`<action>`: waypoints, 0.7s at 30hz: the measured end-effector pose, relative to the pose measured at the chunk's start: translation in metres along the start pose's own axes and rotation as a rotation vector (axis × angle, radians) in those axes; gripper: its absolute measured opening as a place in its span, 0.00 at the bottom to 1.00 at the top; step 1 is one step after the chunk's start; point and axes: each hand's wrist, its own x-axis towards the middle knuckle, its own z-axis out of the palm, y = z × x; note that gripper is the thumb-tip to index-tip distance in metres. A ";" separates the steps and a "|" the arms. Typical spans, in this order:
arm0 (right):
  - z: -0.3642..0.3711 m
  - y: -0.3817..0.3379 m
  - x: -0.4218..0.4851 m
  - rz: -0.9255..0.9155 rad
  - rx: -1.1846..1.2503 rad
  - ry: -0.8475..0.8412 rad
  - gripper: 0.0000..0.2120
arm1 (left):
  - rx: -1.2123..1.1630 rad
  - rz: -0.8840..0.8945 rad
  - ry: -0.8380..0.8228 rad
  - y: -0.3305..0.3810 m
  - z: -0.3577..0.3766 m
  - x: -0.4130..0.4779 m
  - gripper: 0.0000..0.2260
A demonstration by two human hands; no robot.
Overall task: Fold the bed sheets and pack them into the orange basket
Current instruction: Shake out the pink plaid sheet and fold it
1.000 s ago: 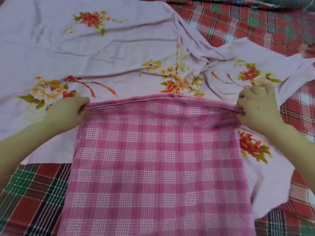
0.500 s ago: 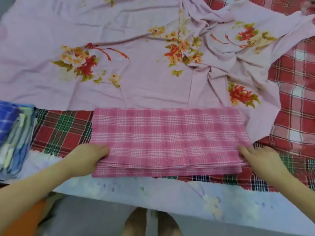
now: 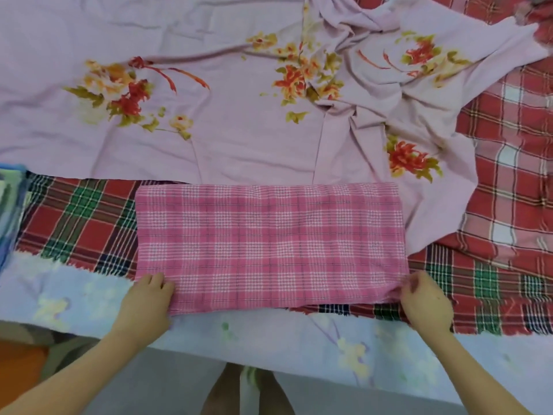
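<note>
A pink checked sheet (image 3: 269, 244) lies folded into a wide flat rectangle near the bed's front edge. My left hand (image 3: 146, 307) grips its near left corner, thumb on top of the cloth. My right hand (image 3: 425, 301) pinches its near right corner, where the fabric bunches slightly. Beyond it a lilac sheet with orange and red flowers (image 3: 227, 121) lies spread out, rumpled at its right side. An orange surface (image 3: 18, 369) shows at the lower left edge; I cannot tell whether it is the basket.
A red and green plaid blanket (image 3: 508, 205) covers the bed under the sheets. A pale blue floral bed cover (image 3: 299, 339) runs along the front edge. Folded blue and green cloth (image 3: 9, 211) sits at the far left. Feet (image 3: 248, 390) stand below the bed edge.
Both hands pulled the pink sheet's far edge toward me, folding it in half onto itself. Since half a second ago the hands stay at the near corners and the view has shifted slightly.
</note>
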 end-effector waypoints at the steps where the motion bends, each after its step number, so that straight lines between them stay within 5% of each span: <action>1: 0.001 -0.003 0.004 0.092 0.138 -0.012 0.07 | -0.019 0.001 0.090 0.011 -0.009 0.009 0.21; 4: 0.013 -0.006 0.021 0.263 0.490 -0.122 0.16 | -0.115 0.007 0.254 0.050 -0.030 0.060 0.20; 10: 0.015 -0.007 0.030 0.368 0.791 -0.291 0.13 | -0.190 -0.303 -0.023 0.058 -0.024 0.147 0.25; 13: -0.010 -0.017 0.025 0.322 0.933 -0.442 0.18 | -0.212 -0.376 -0.003 0.081 -0.035 0.145 0.27; 16: -0.032 -0.041 0.007 0.256 1.066 -0.550 0.21 | -0.171 -0.095 0.186 0.121 -0.039 0.137 0.26; 19: -0.049 -0.073 -0.019 0.125 0.951 -0.438 0.22 | -0.004 0.232 0.000 0.153 -0.030 0.132 0.24; 21: -0.058 -0.102 -0.042 -0.046 0.812 -0.363 0.24 | 0.035 0.267 -0.084 0.156 -0.025 0.133 0.24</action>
